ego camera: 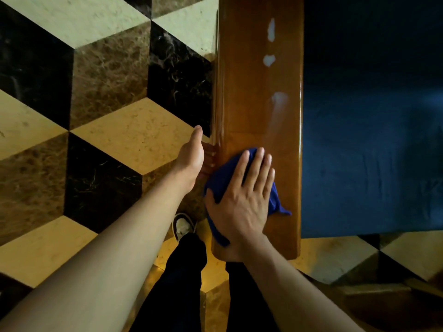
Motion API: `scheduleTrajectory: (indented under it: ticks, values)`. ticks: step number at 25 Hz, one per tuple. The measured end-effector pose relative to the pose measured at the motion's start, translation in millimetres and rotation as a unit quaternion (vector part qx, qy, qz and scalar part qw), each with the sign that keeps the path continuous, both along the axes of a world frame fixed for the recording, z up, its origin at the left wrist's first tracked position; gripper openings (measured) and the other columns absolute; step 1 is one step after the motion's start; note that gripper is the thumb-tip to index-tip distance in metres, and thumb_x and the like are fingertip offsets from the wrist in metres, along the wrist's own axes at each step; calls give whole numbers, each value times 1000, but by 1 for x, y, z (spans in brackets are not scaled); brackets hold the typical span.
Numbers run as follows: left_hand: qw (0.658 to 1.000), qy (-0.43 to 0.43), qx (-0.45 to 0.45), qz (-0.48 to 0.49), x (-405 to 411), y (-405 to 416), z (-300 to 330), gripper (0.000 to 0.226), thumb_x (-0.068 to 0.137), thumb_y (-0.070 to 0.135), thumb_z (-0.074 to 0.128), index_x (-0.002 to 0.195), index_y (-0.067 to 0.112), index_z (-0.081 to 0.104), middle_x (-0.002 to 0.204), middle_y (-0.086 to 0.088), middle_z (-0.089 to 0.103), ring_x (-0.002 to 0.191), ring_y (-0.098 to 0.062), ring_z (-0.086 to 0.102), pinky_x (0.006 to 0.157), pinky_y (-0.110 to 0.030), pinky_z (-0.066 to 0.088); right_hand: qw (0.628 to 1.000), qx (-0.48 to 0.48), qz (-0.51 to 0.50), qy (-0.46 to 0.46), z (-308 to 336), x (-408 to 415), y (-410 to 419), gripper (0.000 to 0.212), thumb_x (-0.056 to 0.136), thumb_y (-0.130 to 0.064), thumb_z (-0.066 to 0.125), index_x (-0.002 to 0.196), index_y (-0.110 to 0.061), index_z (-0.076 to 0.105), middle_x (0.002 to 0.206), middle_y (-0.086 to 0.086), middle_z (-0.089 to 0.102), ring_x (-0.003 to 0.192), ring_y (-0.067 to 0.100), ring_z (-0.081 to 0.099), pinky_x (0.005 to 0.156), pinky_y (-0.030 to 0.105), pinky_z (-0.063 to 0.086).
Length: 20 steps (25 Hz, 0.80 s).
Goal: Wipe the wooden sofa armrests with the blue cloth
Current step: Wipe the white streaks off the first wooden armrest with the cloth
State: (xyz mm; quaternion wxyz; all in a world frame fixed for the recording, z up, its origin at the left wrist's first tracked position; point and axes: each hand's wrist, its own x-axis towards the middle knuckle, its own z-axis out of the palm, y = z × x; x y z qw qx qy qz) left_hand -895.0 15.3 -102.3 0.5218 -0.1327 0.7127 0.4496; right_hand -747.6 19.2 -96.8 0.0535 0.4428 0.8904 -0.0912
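Right hand (242,202) fingers (257,164) splayed flat — pressing blue cloth (221,180).

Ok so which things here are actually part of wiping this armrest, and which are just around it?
Part of the job:
blue cloth
wooden armrest
right hand, pressed flat on the cloth
left hand, open beside the armrest's outer edge

Just around:
dark blue seat cushion
patterned marble floor
white shoe

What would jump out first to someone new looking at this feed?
The right hand pressed flat on the blue cloth at the near end of the glossy wooden armrest. Left of it spreads a bold cube-pattern floor, with the open left hand at the armrest's side.
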Motion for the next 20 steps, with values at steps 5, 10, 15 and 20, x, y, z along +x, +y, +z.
scheduleTrajectory:
  ticks: [5, 10, 15, 20]
  values:
    - [997, -19, 42, 63, -28, 13, 11, 71, 95, 68, 31, 109, 12, 72, 109, -13, 74, 101, -34, 69, 96, -53, 53, 999, 41, 24, 17, -12, -104, 67, 88, 97, -39, 51, 160, -2, 3, 167, 27, -1, 155, 43, -5, 126, 56, 9]
    - [995, -20, 38, 92, -38, 31, 12, 70, 92, 69, 35, 125, 16, 66, 119, -13, 71, 104, -33, 68, 93, -49, 54, 998, 33, 30, 33, -7, -125, 84, 78, 103, -38, 44, 161, -4, 3, 168, 24, -1, 156, 40, -5, 127, 53, 6]
    - [999, -41, 17, -30, 6, 26, 14, 76, 93, 71, 28, 135, 16, 58, 125, -13, 68, 103, -31, 66, 82, -39, 55, 997, -24, -61, 27, 8, 9, -3, 114, 84, -78, 46, 162, -10, -1, 170, 17, -9, 157, 33, -10, 125, 53, 4]
    - [999, 21, -2, -27, -5, 65, 16, 77, 92, 73, 22, 144, 22, 49, 140, -11, 58, 122, -34, 56, 107, -52, 43, 992, -39, -118, 1, 9, 1, 47, 129, 73, -99, 29, 162, -11, -4, 169, 18, -14, 156, 32, -17, 126, 54, 5]
